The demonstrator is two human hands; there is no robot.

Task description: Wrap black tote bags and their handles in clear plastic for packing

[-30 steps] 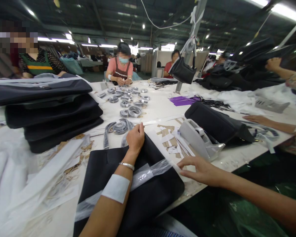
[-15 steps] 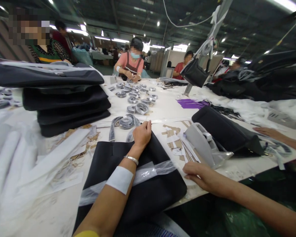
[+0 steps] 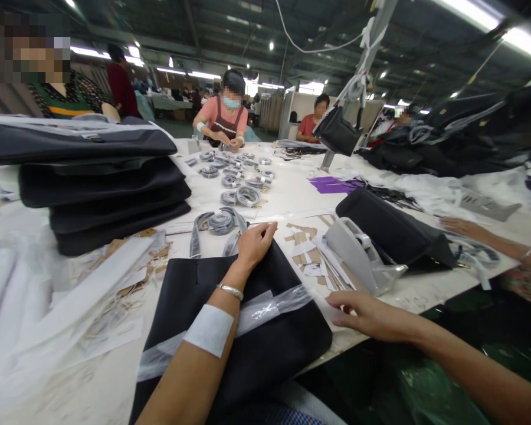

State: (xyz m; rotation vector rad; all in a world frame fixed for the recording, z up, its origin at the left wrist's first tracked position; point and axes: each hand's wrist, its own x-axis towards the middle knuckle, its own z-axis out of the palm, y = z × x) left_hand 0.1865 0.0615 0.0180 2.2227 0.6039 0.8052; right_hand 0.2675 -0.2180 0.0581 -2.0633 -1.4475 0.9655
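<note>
A black handbag [image 3: 190, 313] lies flat before me, with clear plastic wrap [image 3: 259, 311] banded across its middle. My left hand [image 3: 255, 243] rests over the bag's top edge, thumb and fingers loosely apart; its underside is hidden. Beyond the bag's right side, my right hand [image 3: 358, 313] hovers by the table edge, thumb and fingers apart with nothing visible between them. A coiled strap [image 3: 221, 221] in clear wrapping lies behind the bag's top. The grey tape dispenser [image 3: 351, 254] stands just past my right hand, next to paper and card strips [image 3: 312, 254].
Stacked black bags [image 3: 115, 183] stand at the left, behind white wrapping rolls [image 3: 13, 301]. Several coiled straps [image 3: 246, 196] fill the table's middle. Another black bag [image 3: 393, 227] lies right, near a co-worker's hand [image 3: 464, 229]. A small bag [image 3: 343, 130] hangs from a post.
My left thumb and fingers have loosened apart at the bag's top edge. My right hand stays beside the bag. The whole view has shifted slightly.
</note>
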